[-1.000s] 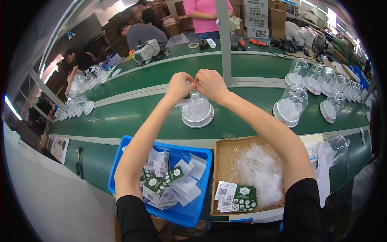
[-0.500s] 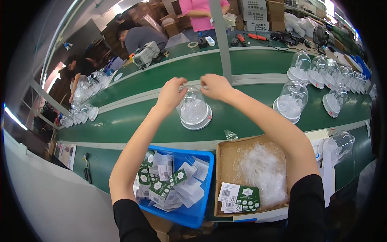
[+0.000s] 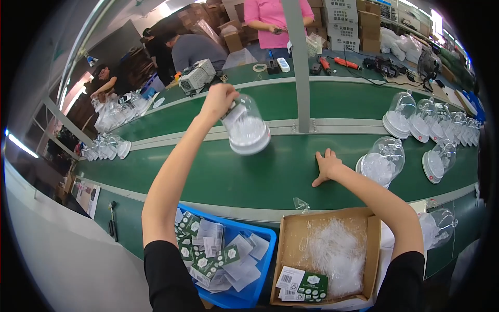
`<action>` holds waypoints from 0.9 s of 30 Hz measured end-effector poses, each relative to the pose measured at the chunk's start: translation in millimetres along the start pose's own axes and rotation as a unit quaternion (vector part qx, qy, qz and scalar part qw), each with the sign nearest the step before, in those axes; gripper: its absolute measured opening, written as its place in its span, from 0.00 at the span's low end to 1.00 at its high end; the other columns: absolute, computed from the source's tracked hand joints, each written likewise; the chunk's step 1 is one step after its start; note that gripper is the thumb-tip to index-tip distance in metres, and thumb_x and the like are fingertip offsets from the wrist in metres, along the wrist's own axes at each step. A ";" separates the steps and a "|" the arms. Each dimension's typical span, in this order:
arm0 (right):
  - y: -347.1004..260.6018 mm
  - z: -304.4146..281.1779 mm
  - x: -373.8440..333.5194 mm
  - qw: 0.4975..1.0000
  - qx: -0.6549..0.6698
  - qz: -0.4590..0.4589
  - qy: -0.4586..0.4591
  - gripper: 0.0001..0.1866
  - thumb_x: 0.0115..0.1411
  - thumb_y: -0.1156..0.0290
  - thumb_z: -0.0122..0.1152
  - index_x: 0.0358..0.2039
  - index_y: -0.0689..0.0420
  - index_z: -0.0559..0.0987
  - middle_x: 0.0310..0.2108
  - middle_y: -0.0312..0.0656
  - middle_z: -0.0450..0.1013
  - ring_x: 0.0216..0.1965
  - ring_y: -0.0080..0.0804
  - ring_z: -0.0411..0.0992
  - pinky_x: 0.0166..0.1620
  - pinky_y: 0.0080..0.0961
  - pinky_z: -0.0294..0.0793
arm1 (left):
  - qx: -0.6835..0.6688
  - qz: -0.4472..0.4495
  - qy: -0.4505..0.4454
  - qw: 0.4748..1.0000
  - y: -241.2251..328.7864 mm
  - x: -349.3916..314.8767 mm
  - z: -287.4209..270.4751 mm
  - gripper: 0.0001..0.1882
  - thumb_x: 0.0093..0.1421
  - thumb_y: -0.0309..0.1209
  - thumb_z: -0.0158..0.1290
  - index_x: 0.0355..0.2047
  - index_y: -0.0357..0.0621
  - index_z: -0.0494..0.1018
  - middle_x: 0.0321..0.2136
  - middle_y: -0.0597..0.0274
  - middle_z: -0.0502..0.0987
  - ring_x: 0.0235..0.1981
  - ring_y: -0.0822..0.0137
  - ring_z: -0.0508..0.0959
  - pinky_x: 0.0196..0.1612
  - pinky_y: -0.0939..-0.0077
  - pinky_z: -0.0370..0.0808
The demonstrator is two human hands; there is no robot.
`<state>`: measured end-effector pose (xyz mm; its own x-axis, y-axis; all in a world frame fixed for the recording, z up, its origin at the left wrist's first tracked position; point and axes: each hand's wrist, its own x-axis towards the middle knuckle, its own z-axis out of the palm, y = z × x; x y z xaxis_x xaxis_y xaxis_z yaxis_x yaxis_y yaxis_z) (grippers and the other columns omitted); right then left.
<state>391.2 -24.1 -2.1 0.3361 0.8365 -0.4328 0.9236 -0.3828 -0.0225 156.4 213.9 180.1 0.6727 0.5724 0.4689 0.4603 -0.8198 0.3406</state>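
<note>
the clear dome [image 3: 249, 127] is tilted, its top pinched in the left hand's [image 3: 219, 102] fingers. from it: the right hand [image 3: 328, 167], fingers spread, at four o'clock; a second dome [image 3: 382, 164] just beyond; cardboard tray [image 3: 292, 243] of clear shreds, five; blue bin [image 3: 266, 262] of cards [image 3: 240, 262], six; grey post [image 3: 302, 78], one; green surface [image 3: 182, 171] beneath; person in pink [image 3: 273, 13], twelve.
</note>
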 end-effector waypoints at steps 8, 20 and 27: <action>-10.9 -1.8 -5.4 1.000 -0.003 0.003 -0.016 0.71 0.31 0.41 0.78 0.68 0.54 0.45 0.68 0.61 0.38 0.69 0.55 0.41 0.60 0.49 0.61 | 0.072 -0.004 0.105 0.992 -34.8 70.0 61.4 0.11 0.53 0.30 0.58 0.36 0.38 0.78 0.33 0.45 0.76 0.38 0.48 0.77 0.42 0.59 0.72; -29.6 -8.1 -7.7 1.000 -0.021 -0.008 -0.002 0.68 0.32 0.42 0.78 0.67 0.55 0.47 0.67 0.63 0.41 0.68 0.55 0.45 0.58 0.48 0.63 | 0.106 -0.031 0.074 0.991 -68.8 98.7 134.6 0.30 0.50 0.28 0.56 0.54 0.33 0.66 0.54 0.30 0.64 0.53 0.39 0.69 0.56 0.57 0.68; -9.4 2.3 -9.3 1.000 0.007 -0.003 0.019 0.66 0.35 0.38 0.74 0.68 0.50 0.48 0.68 0.60 0.40 0.69 0.52 0.43 0.62 0.45 0.58 | 0.076 -0.082 -0.024 0.993 -12.4 15.8 160.1 0.14 0.55 0.36 0.52 0.32 0.36 0.75 0.27 0.45 0.77 0.35 0.45 0.78 0.40 0.56 0.74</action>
<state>378.9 -29.1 0.0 0.3377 0.8530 -0.3980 0.9230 -0.3830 -0.0376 254.1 231.0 52.9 0.6067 0.7001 0.3765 0.6457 -0.7103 0.2803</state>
